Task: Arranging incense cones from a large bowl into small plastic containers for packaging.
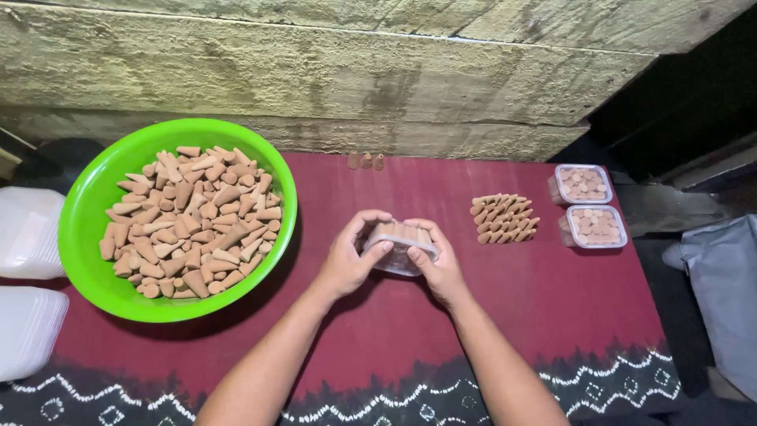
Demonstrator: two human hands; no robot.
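Both my hands grip a small clear plastic box (400,246) packed with upright tan cones, held just above the dark red cloth (552,300). My left hand (347,256) clasps the box's left side with the thumb on its front edge. My right hand (438,264) wraps the right side, fingers over the back rim. To the left, a bright green bowl (91,205) holds a heap of loose tan cones (193,221). A small pile of cones (503,218) lies on the cloth to the right of the box.
Two filled clear boxes (582,184) (596,226) sit at the right end of the cloth. Three single cones (366,161) stand at the far edge by the rough wooden wall (355,71). Stacks of white plastic lids or containers (27,323) lie at far left.
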